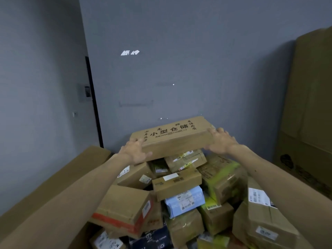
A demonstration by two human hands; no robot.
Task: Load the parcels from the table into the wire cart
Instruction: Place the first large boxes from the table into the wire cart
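A long flat brown cardboard parcel (172, 136) with black Chinese print sits at the top of a heap of parcels (179, 191). My left hand (135, 151) grips its near left end, fingers over the top edge and thumb underneath. My right hand (220, 141) grips its right end the same way. The parcel is tilted, with its right end higher. Below it lie several taped brown boxes, a light blue bag parcel (185, 200) and a box with red tape (124, 212). No wire cart is in view.
A grey wall (179, 69) stands right behind the heap. Tall cardboard sheets lean at the left (71, 169) and large brown cartons (309, 123) stand at the right. A dark door edge (93, 105) runs down the wall at the left.
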